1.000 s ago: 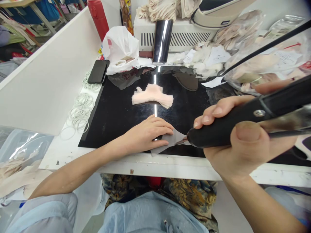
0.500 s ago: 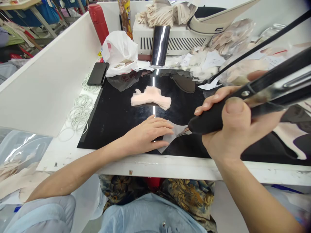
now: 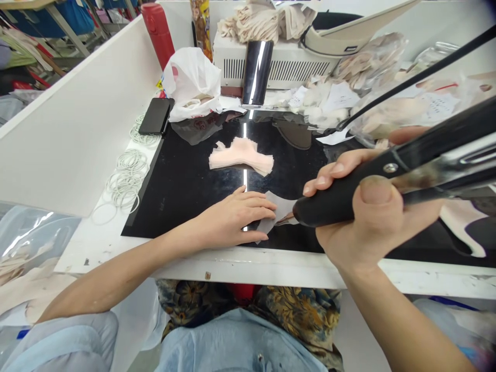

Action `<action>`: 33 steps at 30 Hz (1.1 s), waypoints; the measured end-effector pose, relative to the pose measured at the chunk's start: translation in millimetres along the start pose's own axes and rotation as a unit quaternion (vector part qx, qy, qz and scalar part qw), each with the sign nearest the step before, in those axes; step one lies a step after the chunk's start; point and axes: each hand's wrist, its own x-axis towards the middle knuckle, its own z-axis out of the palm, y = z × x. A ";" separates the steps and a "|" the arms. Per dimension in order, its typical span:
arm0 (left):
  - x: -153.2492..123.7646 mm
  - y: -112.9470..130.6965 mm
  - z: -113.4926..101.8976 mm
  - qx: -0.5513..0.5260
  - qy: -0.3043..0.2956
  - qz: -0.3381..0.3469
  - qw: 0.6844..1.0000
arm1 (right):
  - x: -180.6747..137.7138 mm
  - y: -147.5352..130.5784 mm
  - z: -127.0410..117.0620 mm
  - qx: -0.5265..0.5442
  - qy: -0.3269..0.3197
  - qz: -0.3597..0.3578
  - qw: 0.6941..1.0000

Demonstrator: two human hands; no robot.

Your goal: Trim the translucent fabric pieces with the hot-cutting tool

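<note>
- Left hand (image 3: pixel 236 219): fingers loosely spread on the sheer piece (image 3: pixel 282 204) by the bench's (image 3: pixel 248 261) front edge, probably keeping it flat.
- Right hand (image 3: pixel 364 230): fingers wrapped round a black-handled tool (image 3: pixel 329 207); tip's maybe touching the piece, hard to tell.

Single head-worn view, faces forward and down at black mat (image 3: pixel 178 191), left hand (image 3: pixel 232 219) and right hand (image 3: pixel 354 245) close.

Can't follow the tool (image 3: pixel 414 154) past the right edge, see the sheet (image 3: pixel 279 207) beneath the left hand (image 3: pixel 234 214), or read the slips (image 3: pixel 439 105).
</note>
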 end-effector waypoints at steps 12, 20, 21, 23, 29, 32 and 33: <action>0.1 -0.2 -1.7 0.004 -0.009 0.000 1.000 | -2.5 -2.0 4.3 0.014 -0.006 -0.005 1.000; 0.3 0.5 -1.7 0.002 -0.013 -0.004 1.000 | -1.4 -0.1 4.2 0.004 0.014 -0.004 1.000; 0.1 0.3 -1.6 0.001 -0.012 -0.002 1.000 | -1.8 0.1 4.3 0.001 0.014 -0.003 1.000; -0.1 -0.4 -1.4 -0.003 -0.007 0.004 1.000 | -2.8 0.2 4.9 -0.001 0.007 0.000 1.000; -0.2 -2.5 -1.2 -0.003 -0.003 0.010 1.000 | -3.7 -0.6 6.3 0.016 0.012 -0.011 1.000; 0.1 -1.7 -1.9 -0.002 -0.013 0.003 1.000 | -6.1 -2.6 5.8 0.027 0.007 0.008 1.000; 0.2 -1.3 -2.2 -0.002 -0.017 -0.001 1.000 | -7.6 -3.5 5.8 0.031 -0.001 0.014 0.999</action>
